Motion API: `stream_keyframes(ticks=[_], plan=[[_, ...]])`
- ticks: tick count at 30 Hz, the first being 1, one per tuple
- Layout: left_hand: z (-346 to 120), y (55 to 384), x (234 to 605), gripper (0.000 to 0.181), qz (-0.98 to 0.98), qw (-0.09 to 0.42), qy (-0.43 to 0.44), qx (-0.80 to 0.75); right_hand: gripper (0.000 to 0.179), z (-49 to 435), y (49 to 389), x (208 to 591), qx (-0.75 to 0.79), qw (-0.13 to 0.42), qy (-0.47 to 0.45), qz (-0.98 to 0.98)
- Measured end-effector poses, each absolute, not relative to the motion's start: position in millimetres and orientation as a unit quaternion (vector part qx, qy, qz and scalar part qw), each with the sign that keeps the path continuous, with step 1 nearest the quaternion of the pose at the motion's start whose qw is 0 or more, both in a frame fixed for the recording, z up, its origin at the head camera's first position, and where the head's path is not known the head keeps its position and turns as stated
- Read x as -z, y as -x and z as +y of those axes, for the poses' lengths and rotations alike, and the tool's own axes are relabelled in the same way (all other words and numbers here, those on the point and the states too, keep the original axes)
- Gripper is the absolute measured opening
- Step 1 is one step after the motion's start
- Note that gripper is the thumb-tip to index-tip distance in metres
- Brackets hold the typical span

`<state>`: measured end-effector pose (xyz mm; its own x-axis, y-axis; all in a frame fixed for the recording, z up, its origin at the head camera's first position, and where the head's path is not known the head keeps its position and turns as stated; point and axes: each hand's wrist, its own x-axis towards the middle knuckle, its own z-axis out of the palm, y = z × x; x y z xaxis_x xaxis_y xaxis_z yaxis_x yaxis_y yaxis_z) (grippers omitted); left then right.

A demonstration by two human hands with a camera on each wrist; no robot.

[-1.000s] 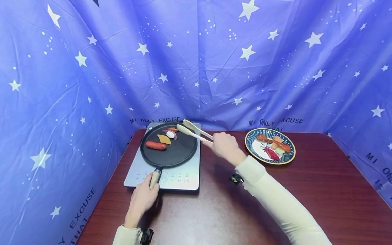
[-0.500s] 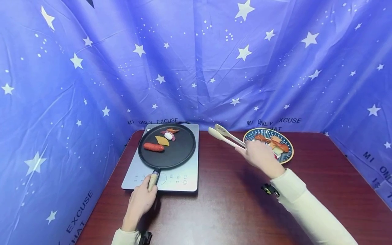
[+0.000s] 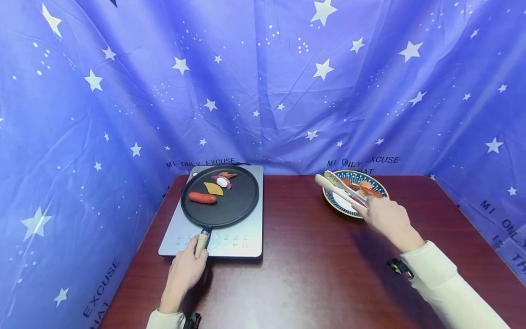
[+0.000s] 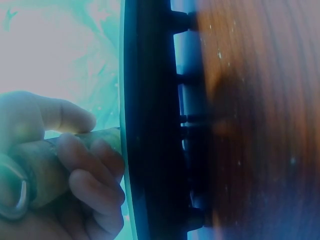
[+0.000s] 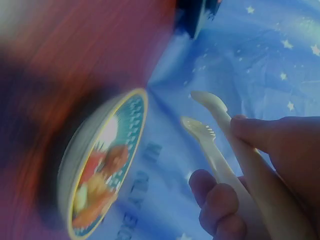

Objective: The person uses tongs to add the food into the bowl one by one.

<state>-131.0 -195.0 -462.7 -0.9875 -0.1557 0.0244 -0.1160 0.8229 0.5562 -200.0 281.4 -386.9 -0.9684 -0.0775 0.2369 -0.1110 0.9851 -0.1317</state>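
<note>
Tongs (image 5: 255, 166) hung above the plate (image 3: 339, 204), pinched in your right hand (image 3: 390, 224), while your left hand (image 3: 186, 269) gripped the pan handle (image 3: 202, 244); dipping too low could have knocked food (image 3: 365, 185) off.

Behind the counter (image 3: 291, 237), and at its left and right sides, hangs a blue-violet cloth (image 3: 283, 27) with soft folds. It carries white stars (image 3: 323, 69), small dots (image 3: 303, 45) and black letters (image 3: 200, 163). The counter is reddish brown, with a pale reflection (image 3: 279, 292) of light.
</note>
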Motion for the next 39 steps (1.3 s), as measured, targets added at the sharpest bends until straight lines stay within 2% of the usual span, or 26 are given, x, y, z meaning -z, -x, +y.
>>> stream_keyframes(ticks=[10,16,39], plan=[[-196,129,462,0.052,-0.956,0.032,-0.072,0.284,0.059,319,181,394,-0.072,0.092,-0.026,-0.993],[-198,128,461,0.052,-0.956,0.030,-0.075,0.283,0.052,332,175,394,-0.060,0.070,-0.033,-0.995],[-194,129,458,0.052,-0.955,0.029,-0.070,0.288,0.057,353,170,388,-0.047,-0.005,-0.014,-0.999]])
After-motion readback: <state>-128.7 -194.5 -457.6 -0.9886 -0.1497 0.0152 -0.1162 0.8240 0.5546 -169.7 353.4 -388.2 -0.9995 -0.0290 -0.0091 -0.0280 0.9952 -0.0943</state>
